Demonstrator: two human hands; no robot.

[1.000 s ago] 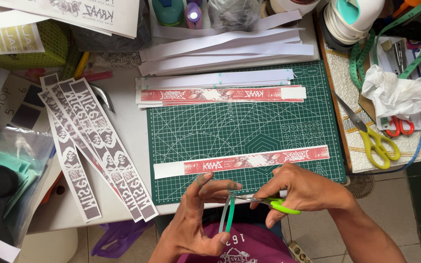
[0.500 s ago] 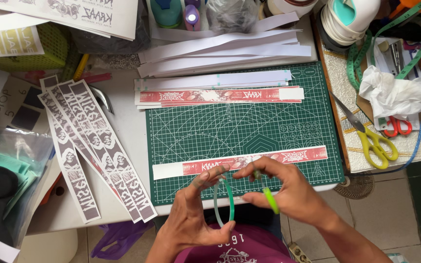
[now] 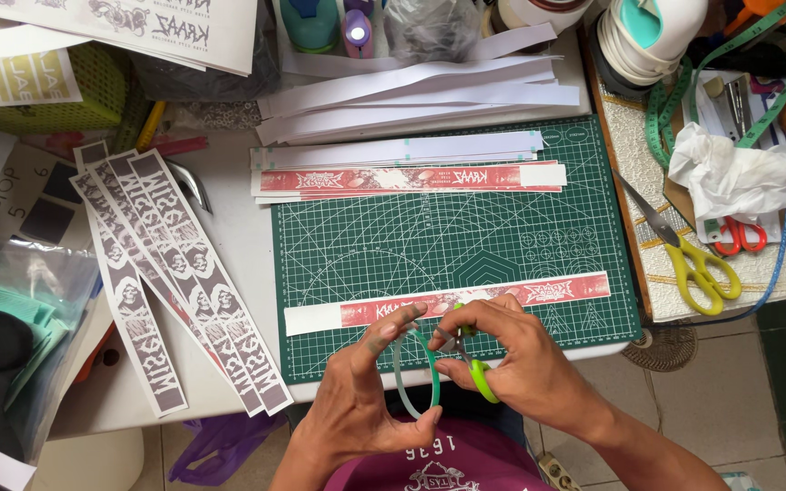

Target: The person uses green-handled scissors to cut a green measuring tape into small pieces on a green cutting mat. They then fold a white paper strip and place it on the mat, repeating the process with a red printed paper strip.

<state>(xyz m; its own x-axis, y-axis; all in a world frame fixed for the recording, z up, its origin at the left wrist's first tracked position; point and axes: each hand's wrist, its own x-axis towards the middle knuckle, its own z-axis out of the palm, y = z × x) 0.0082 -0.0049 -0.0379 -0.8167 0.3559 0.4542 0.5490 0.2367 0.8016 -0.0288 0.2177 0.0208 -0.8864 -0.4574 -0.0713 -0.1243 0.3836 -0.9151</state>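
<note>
Ribbon-thin teal plastic strip bent into a loop (image 3: 414,375) sits between both hands at the near edge of the table, just in front of the person's chest and partly over the near border of the dark green gridded cutting mat (image 3: 466,236). It looks light, springy and flexible rather than stiff, likely to flick open if released, and smooth enough to slip; pinching it at the top and the bottom of the curve seems the sure place to hold it. The left hand (image 3: 366,400) does just that: fingers curled, fingertips closed on the upper arc and the thumb pressing the lower end, palm turned inward. The right hand (image 3: 511,364) is closed around small scissors with lime-green handles (image 3: 477,371), whose blades point toward the top of the loop; whether the blades are open I cannot tell. Both wrists hover just off the table edge. Just beyond the fingers lies a long red-and-white printed paper band (image 3: 448,303) flat across the mat, and a stack of similar bands (image 3: 411,177) lies along the mat's far edge. To the left, black-and-white printed strips (image 3: 175,273) fan out on the white table. Well apart on the right rest larger yellow-handled scissors (image 3: 689,259).
</note>
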